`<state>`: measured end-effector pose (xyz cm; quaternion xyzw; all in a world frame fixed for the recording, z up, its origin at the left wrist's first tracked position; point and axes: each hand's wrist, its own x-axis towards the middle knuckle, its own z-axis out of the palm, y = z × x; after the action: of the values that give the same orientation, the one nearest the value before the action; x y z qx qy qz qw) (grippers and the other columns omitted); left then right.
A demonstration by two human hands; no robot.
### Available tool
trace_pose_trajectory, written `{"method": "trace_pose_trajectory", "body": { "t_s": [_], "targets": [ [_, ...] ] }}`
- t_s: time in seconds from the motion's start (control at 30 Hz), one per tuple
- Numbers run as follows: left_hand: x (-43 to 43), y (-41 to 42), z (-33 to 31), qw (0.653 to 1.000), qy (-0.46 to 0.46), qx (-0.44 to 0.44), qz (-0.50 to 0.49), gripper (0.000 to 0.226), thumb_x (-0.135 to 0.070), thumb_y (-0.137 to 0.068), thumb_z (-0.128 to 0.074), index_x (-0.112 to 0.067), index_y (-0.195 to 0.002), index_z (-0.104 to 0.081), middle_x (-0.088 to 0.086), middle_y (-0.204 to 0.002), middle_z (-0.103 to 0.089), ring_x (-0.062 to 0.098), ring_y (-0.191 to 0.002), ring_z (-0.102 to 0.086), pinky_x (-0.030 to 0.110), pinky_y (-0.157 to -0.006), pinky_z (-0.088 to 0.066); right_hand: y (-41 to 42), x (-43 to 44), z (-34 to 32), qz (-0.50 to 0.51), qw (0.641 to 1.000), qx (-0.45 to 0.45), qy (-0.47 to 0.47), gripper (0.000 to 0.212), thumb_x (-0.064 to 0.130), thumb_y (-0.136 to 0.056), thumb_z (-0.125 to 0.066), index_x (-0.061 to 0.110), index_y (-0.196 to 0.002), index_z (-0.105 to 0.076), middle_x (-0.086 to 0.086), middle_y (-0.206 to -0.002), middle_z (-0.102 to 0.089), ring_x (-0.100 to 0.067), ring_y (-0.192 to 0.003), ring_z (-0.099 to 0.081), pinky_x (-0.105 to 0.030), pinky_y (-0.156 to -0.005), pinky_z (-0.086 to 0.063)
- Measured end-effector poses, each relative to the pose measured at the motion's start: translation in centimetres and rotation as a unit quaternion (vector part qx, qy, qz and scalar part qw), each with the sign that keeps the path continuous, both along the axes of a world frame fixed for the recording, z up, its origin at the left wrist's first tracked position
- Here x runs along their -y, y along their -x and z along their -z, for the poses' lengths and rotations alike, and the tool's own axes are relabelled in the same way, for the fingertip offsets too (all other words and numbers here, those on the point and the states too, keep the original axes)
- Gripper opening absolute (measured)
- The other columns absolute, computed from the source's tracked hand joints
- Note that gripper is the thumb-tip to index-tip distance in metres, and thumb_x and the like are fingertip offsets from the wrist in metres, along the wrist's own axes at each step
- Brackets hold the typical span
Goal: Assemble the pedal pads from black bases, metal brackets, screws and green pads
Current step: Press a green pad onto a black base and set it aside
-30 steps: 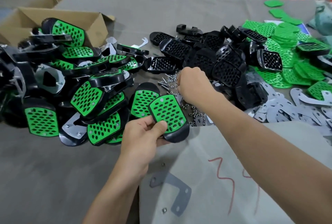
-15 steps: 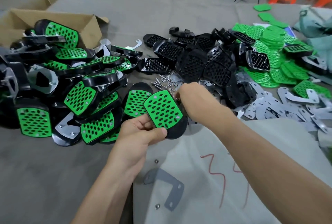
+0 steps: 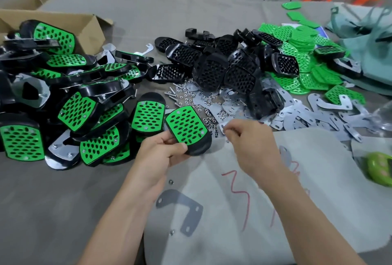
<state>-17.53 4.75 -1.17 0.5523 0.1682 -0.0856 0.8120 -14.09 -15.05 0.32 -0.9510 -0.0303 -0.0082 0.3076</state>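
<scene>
Gripping in the left hand [image 3: 158, 154] a green-faced black plastic pedal pad [image 3: 186, 127], face up, long axis slanting far-left to near-right, rounded black end nearest; curling the right hand [image 3: 252, 143] fingers, any contents impossible to tell.

The pedal [image 3: 189, 132] in the left fingers [image 3: 167, 138] has a green pad [image 3: 185, 125], patterned with rows of dark oval holes, on a glossy black base [image 3: 202, 148]. Beyond the right fingers [image 3: 231, 131] lie silver nuts [image 3: 212, 118], grey brackets [image 3: 318, 120], black bases [image 3: 212, 72] with a honeycomb grid and green pads [image 3: 301, 40]. Nearer than the fingers, red scribbles [image 3: 235, 184] cross a pale grey sheet [image 3: 322, 205].
</scene>
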Motion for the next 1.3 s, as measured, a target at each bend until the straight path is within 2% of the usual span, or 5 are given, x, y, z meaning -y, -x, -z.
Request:
{"method": "trace_pose_trajectory", "body": {
  "t_s": [0.33, 0.47, 0.67, 1.03, 1.3],
  "targets": [
    [1.7, 0.0, 0.4, 0.998, -0.055, 0.004, 0.041, 0.039, 0.018, -0.089, -0.056, -0.010, -0.107, -0.075, 0.007, -0.106, -0.079, 0.019, -0.102, -0.075, 0.026, -0.077, -0.061, 3.5, 1.1, -1.1, -0.115, 0.962, 0.009, 0.249, 0.029, 0.005, -0.080, -0.059, 0.028, -0.096, -0.052, 0.004, -0.090, -0.060, -0.023, -0.091, -0.050, -0.027, -0.069, -0.018],
    [1.9, 0.1, 0.4, 0.993, -0.099, 0.018, 0.057, 0.041, 0.019, -0.085, -0.062, -0.010, -0.112, -0.074, 0.004, -0.106, -0.079, 0.017, -0.102, -0.075, 0.025, -0.083, -0.060, 2.3, 1.8, -2.8, 0.011, 1.000, -0.019, -0.010, 0.024, 0.016, -0.092, -0.057, 0.035, -0.083, -0.070, 0.010, -0.069, -0.065, -0.009, -0.064, -0.053, -0.027, -0.059, -0.038],
    [2.7, 0.7, -0.3, 0.989, -0.103, 0.050, 0.096, 0.047, 0.023, -0.080, -0.064, -0.012, -0.110, -0.075, 0.006, -0.104, -0.079, 0.016, -0.097, -0.075, 0.021, -0.080, -0.057, 2.3, -0.4, -2.6, 0.009, 0.939, -0.110, -0.325, 0.022, 0.004, -0.092, -0.061, 0.020, -0.078, -0.067, -0.001, -0.066, -0.074, -0.018, -0.056, -0.072, -0.032, -0.051, -0.047],
    [3.1, 1.0, -0.5, 0.984, -0.126, 0.068, 0.106, 0.046, 0.021, -0.078, -0.068, -0.014, -0.107, -0.077, 0.005, -0.103, -0.079, 0.018, -0.099, -0.075, 0.023, -0.086, -0.057, 3.5, -0.8, -1.1, 0.017, 0.939, -0.138, -0.315, 0.021, 0.009, -0.084, -0.074, 0.026, -0.073, -0.071, -0.004, -0.060, -0.071, -0.047, -0.061, -0.064, -0.070, -0.055, -0.053],
    [3.8, 1.4, -0.2, 0.991, -0.090, 0.064, 0.074, 0.047, 0.027, -0.073, -0.067, -0.007, -0.104, -0.078, 0.011, -0.100, -0.079, 0.019, -0.092, -0.076, 0.025, -0.077, -0.059, 3.4, -0.8, -1.3, -0.043, 0.983, -0.075, -0.160, 0.016, 0.015, -0.074, -0.078, 0.029, -0.073, -0.071, 0.007, -0.054, -0.067, -0.021, -0.052, -0.065, -0.041, -0.055, -0.058]
  ]
}}
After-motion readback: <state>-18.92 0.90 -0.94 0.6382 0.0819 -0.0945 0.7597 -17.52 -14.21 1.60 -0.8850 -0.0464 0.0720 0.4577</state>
